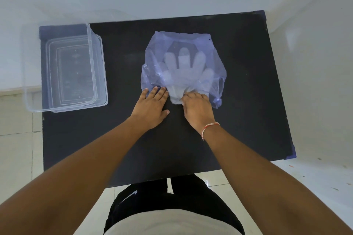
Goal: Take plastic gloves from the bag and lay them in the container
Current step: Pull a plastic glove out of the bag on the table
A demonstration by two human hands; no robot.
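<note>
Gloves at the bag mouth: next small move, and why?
Probably the right hand draws the gloves toward the person, out of the bag: it pinches their cuffs, the left hand pins the bag's edge flat, and the container looks empty.

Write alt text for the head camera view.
A person's right hand pinches clear plastic gloves at the mouth of a bluish bag on a black table, while the left hand presses the bag's edge flat. A clear container sits at the table's left.

The right hand's [196,108] fingers are hidden under its knuckles at the bag [183,66] mouth.
</note>
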